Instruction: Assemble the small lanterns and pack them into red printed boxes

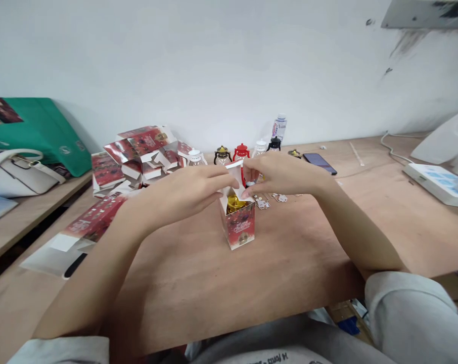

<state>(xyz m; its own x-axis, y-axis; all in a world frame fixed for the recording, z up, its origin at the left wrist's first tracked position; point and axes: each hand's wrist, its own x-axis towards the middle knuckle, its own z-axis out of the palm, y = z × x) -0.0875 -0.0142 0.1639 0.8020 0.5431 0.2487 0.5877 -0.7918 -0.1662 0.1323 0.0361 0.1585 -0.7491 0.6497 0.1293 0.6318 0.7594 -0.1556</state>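
A red printed gift box [238, 230] stands upright on the table in front of me, its top flaps raised. Inside its mouth shows the gold top of a small lantern [234, 203]. My left hand [198, 188] comes over the box from the left, fingers stretched out, fingertips at the raised white flap. From the right, my right hand [276, 174] pinches the flap edge between thumb and fingers. Behind the hands stand several small lanterns, among them a red one [241, 150], a black one [274, 143] and a bronze one [222, 153].
Folded red boxes [147, 144] are piled at the back left, with flat box sheets [96, 217] nearer. Small tags [262, 203] lie behind the box. A phone [320, 163], a bottle [279, 126], a power strip [437, 183] and a white handbag [20, 174] are around.
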